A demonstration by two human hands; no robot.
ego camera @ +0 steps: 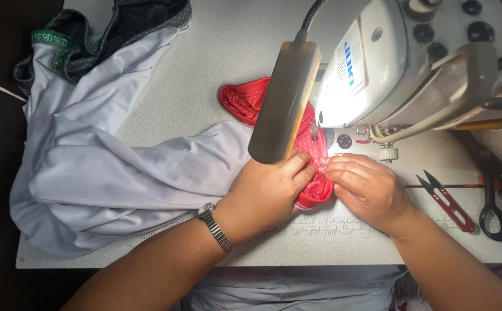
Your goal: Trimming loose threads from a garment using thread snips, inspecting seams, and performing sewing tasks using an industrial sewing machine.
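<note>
The red cloth (pixel 311 144) carries small white dots. The big cloth (pixel 118 167) is pale lilac-white and plain. A dark cloth (pixel 141 17), seemingly grey with fine dots, has a green band (pixel 52 39). The tabletop (pixel 216 52) is speckled light grey. The snips (pixel 446 198) have red handles; the scissors (pixel 495 190) are black.

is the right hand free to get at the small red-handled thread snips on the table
Probably yes. The right hand is pressing the red dotted fabric at the needle, and the red-handled thread snips lie just beside it on the grey table, with nothing between.
</note>
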